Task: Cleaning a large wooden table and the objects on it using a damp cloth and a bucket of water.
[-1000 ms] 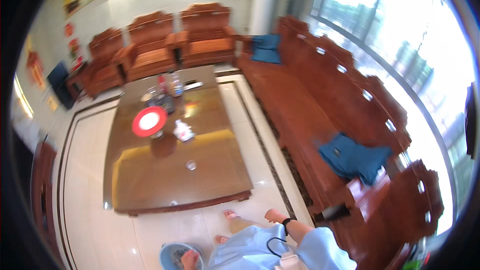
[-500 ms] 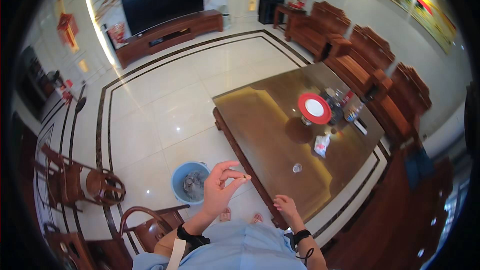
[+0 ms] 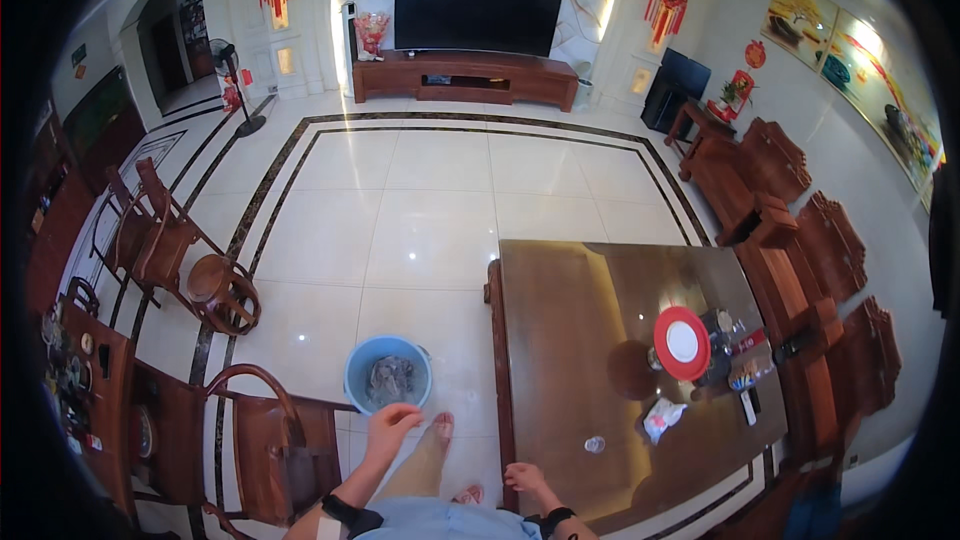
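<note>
My left hand is held low in front of me, at the near rim of a light blue bucket. Its fingers are pinched together, and whatever lies between them is too small to make out. Crumpled greyish, see-through stuff, like a plastic bag, lies inside the bucket. On the right, my right hand hovers by the left edge of the brown low table, with its fingers curled in. I cannot see into that hand. A small clear cup stands on the tabletop nearby.
On the table are a red-rimmed tray with a white middle, a white packet and several small items. A wooden armchair stands close on my left, a round stool beyond it. Wooden seats line the right side.
My view has swung left and up toward the television. My left hand has dropped from chest height beside the table toward the bucket. One foot has stepped forward next to the bucket.
</note>
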{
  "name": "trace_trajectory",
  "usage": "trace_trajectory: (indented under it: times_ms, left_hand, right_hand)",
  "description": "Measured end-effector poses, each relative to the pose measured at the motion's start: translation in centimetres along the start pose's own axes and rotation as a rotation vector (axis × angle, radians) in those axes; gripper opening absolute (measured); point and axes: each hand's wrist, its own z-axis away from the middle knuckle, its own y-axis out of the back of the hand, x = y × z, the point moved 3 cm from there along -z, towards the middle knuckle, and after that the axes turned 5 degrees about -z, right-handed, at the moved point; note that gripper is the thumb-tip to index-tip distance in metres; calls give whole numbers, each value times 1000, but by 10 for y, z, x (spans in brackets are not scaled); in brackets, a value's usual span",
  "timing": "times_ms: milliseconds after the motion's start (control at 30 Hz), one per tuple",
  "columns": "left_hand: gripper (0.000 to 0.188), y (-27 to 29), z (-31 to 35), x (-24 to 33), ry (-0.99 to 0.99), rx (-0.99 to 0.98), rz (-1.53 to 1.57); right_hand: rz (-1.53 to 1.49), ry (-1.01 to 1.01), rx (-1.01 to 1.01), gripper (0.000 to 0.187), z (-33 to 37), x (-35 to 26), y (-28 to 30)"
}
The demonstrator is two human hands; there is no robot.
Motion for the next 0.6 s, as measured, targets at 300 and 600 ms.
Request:
trace_trajectory:
  times_ms: [300,600]
  left_hand:
    - [12,175,-32,-290,620,26,-744]
    - [14,165,-256,-230,276,30,-790]
  right_hand:
    - [24,-117,-82,22,-101,-37,46]
    - [-362,-215,263,25,-174,-141,124]
